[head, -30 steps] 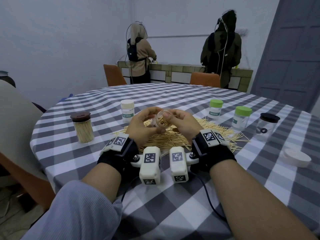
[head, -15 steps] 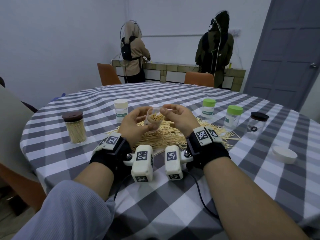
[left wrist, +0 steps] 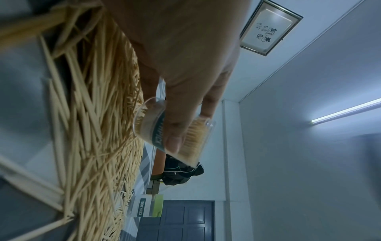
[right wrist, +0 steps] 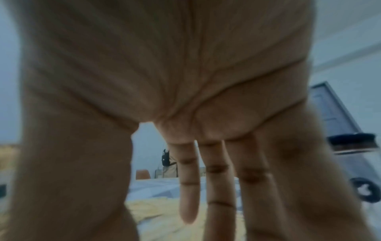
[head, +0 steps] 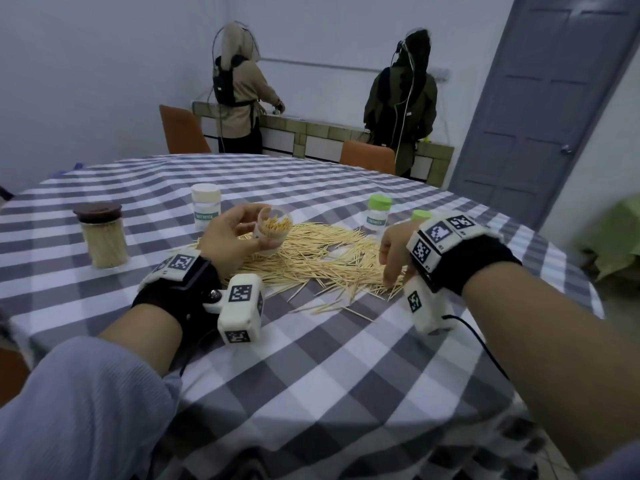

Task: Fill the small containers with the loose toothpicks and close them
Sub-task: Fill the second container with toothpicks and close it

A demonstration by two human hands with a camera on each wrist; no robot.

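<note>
Toothpicks [head: 311, 258] lie heaped loose mid-worktop [head: 346, 375], and a clear little container [head: 272, 232], uncapped and already well packed with them, sits gripped in the left hand [head: 232, 237], held tilted just above the heap's left edge. The right hand [head: 393, 251] hangs empty with straight, spread fingers [right wrist: 188, 187] over the heap's right side, tips down among the sticks. To do this well, I'd gather a small bunch lying parallel, pinch it near the middle, and feed it in endwise while the container leans toward the hand. Capped containers stand on the far side, a brown-lidded jar [head: 102, 235] off left.
</note>
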